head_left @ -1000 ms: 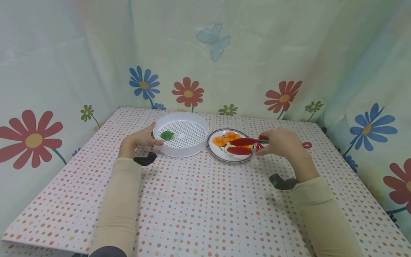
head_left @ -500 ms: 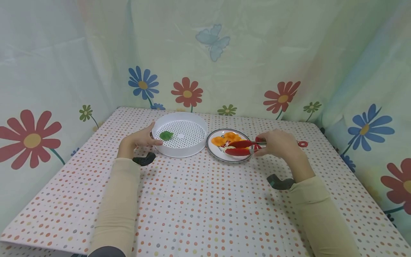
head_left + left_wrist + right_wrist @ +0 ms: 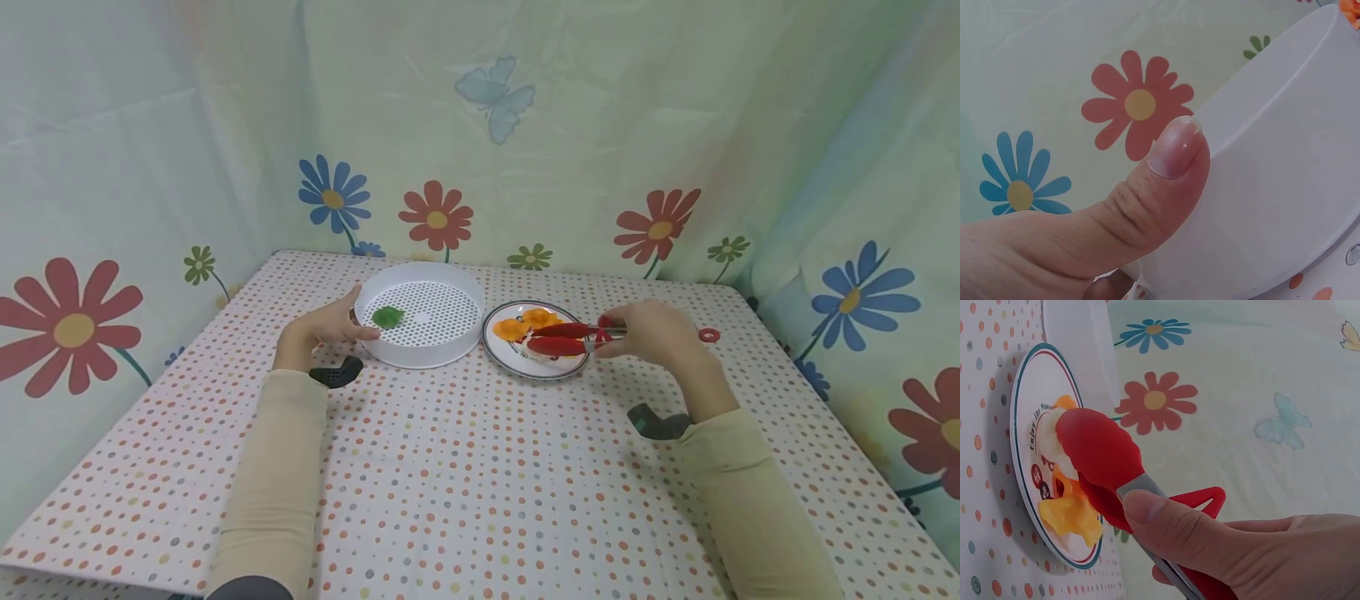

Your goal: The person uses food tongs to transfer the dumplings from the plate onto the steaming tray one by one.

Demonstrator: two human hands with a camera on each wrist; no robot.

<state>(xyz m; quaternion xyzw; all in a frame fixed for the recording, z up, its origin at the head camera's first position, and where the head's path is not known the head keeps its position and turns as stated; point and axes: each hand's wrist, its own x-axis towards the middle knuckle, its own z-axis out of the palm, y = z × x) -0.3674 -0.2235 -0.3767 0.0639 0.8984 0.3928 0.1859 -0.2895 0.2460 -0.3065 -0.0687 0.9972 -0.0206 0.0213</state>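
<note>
My left hand [image 3: 326,325] holds the left side of a round white sieve [image 3: 427,357], its thumb lying along the outer wall in the left wrist view. A small green leafy piece [image 3: 387,317] lies on the sieve's perforated base. My right hand [image 3: 656,333] grips red-tipped tongs [image 3: 558,346] over a white plate [image 3: 1025,409] with a dark ring near its rim. In the right wrist view, the tong tips are at a whitish piece [image 3: 1054,439] on the plate; whether they pinch it I cannot tell. Orange-yellow ruffled pieces [image 3: 510,330] lie around it.
A table with a dotted cloth [image 3: 450,483] carries the sieve and the plate, set close side by side near its back edge. Behind and at both sides hangs a flowered curtain [image 3: 405,100].
The tongs shift slightly over the plate and their red tips come closer together. The left hand and the sieve stay in place.
</note>
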